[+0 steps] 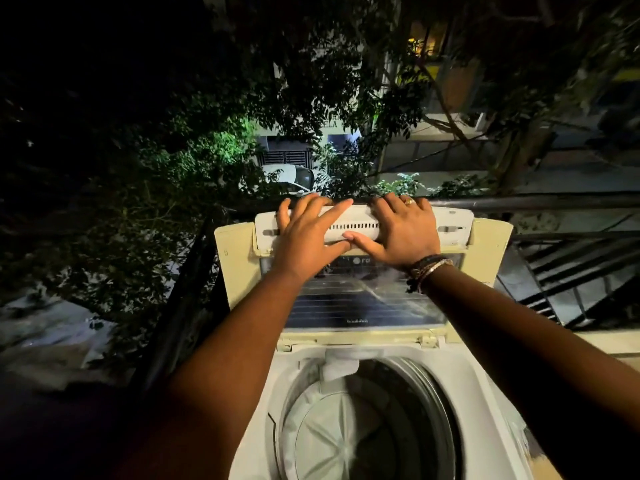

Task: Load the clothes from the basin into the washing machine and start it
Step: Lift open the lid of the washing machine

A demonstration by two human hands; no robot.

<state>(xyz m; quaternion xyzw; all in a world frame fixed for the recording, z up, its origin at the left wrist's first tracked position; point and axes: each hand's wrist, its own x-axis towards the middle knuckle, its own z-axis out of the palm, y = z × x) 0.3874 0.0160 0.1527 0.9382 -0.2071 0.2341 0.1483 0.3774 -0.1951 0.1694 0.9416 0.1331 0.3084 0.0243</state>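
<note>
Cream-white washing machine (363, 427), head view, lid (363, 299) raised against balcony railing (519, 203), drum (363, 427) shows no clothes | left hand (304, 233) and right hand (403, 230) lie on lid's top edge, fingers spread, draped over it | basin and clothes out of view | risk: unsupported lid may drop back over the drum.
</note>
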